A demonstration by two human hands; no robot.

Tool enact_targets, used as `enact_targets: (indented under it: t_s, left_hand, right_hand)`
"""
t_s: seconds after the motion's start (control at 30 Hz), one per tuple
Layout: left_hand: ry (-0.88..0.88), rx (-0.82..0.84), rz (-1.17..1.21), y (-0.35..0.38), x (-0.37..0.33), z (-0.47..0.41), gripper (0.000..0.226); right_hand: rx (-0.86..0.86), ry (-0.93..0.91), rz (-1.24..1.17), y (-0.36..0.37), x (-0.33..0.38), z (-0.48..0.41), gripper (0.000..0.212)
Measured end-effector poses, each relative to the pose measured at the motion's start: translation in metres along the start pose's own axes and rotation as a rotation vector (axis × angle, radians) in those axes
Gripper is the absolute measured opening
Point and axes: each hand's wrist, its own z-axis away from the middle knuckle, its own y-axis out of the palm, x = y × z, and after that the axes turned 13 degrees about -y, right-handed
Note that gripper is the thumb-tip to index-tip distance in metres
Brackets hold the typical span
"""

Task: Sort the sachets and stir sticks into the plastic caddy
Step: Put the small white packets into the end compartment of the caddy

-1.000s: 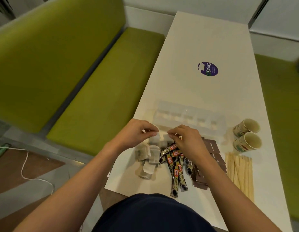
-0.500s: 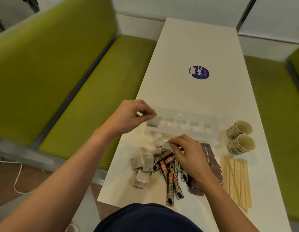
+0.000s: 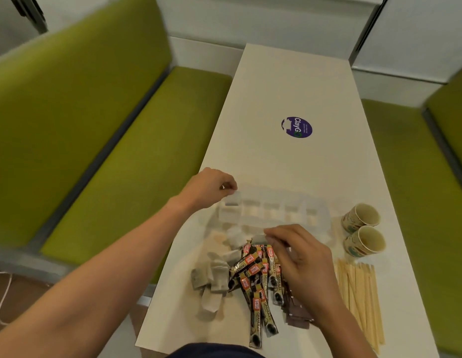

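Left hand (image 3: 208, 187) is being held pinched on a pale sachet (image 3: 233, 201) above the caddy's (image 3: 274, 213) leftmost compartment; another white sachet (image 3: 259, 238) is being gripped by the right hand (image 3: 301, 257) over the pile.

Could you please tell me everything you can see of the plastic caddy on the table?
The plastic caddy is a long, low tray of clear, frosted-looking plastic, split by thin walls into a row of small compartments. It lies flat across the white table, beyond the sachet pile and left of two paper cups. The left hand holds a pale sachet at its left end compartment. The other compartments look empty, though blur makes this uncertain.
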Motion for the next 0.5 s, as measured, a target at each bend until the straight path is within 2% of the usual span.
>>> enact_targets:
  t_s: [0.2,0.33,0.5]
  left_hand:
    - [0.023,-0.046,-0.148,0.017,-0.001,-0.016,0.013]
    - [0.011,-0.129,-0.107,0.025,0.001,-0.018,0.011]
    - [-0.011,-0.06,-0.077,0.023,0.003,-0.024,0.012]
  right_hand:
    - [-0.079,-0.002,-0.018,-0.008,0.003,-0.015,0.013]
    - [-0.139,-0.059,-0.038,-0.011,0.007,-0.031,0.009]
    - [-0.169,-0.066,-0.087,-0.01,0.009,-0.055,0.008]
